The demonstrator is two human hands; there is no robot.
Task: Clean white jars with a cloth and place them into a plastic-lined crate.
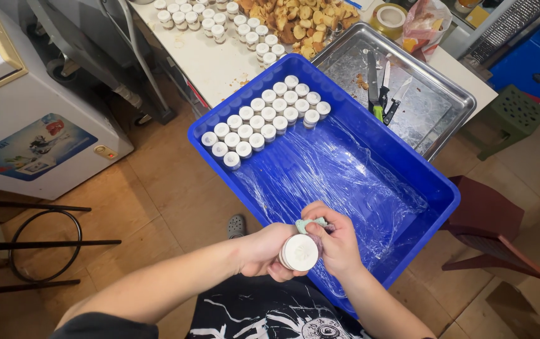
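White-lidded jar [299, 252] between both hands [301, 248]

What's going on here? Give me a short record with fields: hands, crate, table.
left hand: left hand grips a small white-capped jar
right hand: right hand presses a pale green cloth against the jar
crate: blue crate lined with clear film, rows of capped jars in its far corner
table: more jars, steel tray with knives, pile of sliced brown pieces
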